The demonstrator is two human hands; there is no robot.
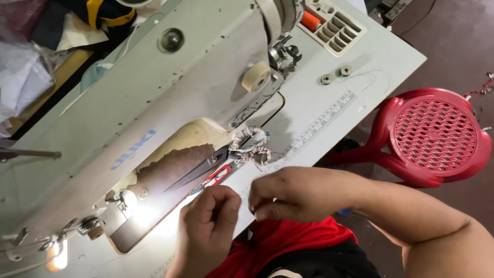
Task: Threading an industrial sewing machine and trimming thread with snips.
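Nearest the camera, red fabric (298, 239) lies bunched in the person's lap, at the near edge of the worktop (381, 62). Just above it the left hand (208, 226) is curled into a loose fist, thumb pressed against the fingers; its grip is closed, though whatever it pinches is too small to make out. The right hand (296, 193) sits just beside it, fingers bent inward with thumb and forefinger nipped together at the tip, and what they hold cannot be told either, perhaps a thread. Just beyond the knuckles lie a small red-handled thread snip (218, 175) and a pair of large scissors (216, 162), their dark blades pointing left toward the needle area and their handles wrapped in strips of cloth (252, 144). They rest on the bed of the white industrial sewing machine (154, 98), where a lamp throws a bright patch. A printed ruler (321, 126) runs along the worktop by the handles. Farther off sit two metal bobbins (335, 75), a cream disc-shaped knob (256, 77) on the machine, and an orange thread spool (310, 20). To the right, on the floor, stands a red plastic stool (435, 136).
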